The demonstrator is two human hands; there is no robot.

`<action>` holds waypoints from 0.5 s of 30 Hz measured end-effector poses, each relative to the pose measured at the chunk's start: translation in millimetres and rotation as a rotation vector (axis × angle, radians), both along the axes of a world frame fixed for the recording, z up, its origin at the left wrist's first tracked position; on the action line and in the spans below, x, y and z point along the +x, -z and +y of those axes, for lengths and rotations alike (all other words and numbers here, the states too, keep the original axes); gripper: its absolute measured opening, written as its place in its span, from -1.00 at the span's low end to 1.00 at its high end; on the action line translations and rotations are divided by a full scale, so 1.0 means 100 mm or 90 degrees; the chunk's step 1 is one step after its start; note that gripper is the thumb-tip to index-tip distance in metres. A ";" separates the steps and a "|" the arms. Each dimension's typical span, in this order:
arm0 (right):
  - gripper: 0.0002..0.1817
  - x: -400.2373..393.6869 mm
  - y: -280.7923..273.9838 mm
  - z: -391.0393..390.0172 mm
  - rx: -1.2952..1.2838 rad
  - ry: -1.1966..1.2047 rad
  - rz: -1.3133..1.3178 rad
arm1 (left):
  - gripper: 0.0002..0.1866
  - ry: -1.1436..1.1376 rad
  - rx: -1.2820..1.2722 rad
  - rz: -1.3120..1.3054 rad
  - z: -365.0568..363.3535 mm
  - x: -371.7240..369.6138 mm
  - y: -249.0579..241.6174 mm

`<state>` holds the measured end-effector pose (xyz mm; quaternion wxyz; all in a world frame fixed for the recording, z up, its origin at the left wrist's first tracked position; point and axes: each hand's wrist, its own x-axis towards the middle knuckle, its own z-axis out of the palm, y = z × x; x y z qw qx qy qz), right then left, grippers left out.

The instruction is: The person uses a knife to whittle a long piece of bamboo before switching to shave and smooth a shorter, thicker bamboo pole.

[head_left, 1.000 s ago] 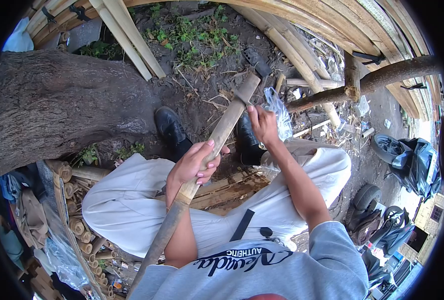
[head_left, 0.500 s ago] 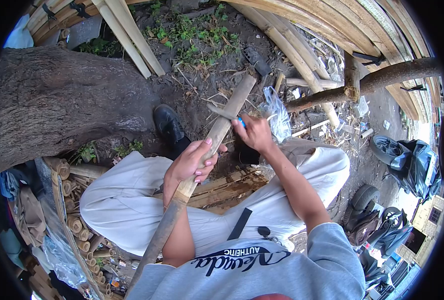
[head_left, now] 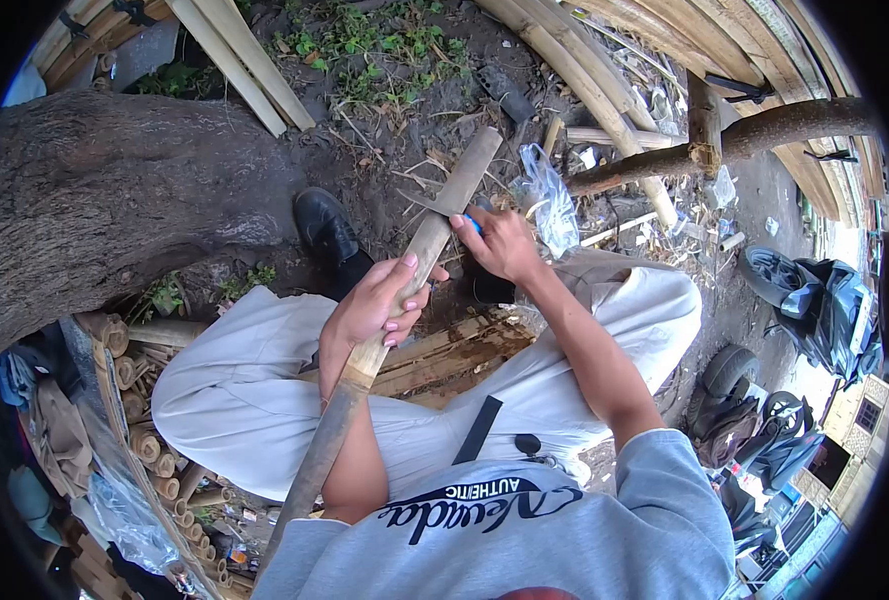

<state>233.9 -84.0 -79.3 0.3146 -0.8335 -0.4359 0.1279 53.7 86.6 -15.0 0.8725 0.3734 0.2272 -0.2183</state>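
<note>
A long bamboo slat (head_left: 473, 162) runs diagonally from beside my torso, across my lap, to above the ground in front of me. My left hand (head_left: 377, 305) is wrapped round its middle, just beyond a node, with the thumb along the top. In my right hand (head_left: 505, 244) is a knife (head_left: 427, 203) with a blue handle, mostly hidden by the fingers. The blade lies across the slat's upper face, near its far end, and its tip sticks out past the left edge. My right thumb rests close to the slat.
A thick tree trunk (head_left: 135, 200) fills the left. Cut bamboo poles (head_left: 150, 445) are stacked below it. A branch (head_left: 795, 137) and long bamboo strips (head_left: 715, 40) stand at upper right. A clear plastic bag (head_left: 550, 205) lies near my right hand. Parked motorcycles (head_left: 820, 310) are farther right.
The knife has slid a little along the slat toward its far end, and its blade has turned slightly. My left hand keeps its hold. The whole view has shifted slightly.
</note>
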 end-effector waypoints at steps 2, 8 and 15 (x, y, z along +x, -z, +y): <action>-0.46 0.06 0.10 -0.02 -0.009 -0.022 0.008 | -0.40 0.011 0.034 0.019 -0.01 -0.01 0.03; -0.33 0.52 0.17 -0.06 -0.139 0.164 -0.023 | -0.41 0.018 0.050 0.023 -0.02 0.02 0.01; -0.54 0.11 0.06 0.02 -0.013 0.002 0.056 | -0.41 0.001 0.040 0.047 -0.06 0.01 0.03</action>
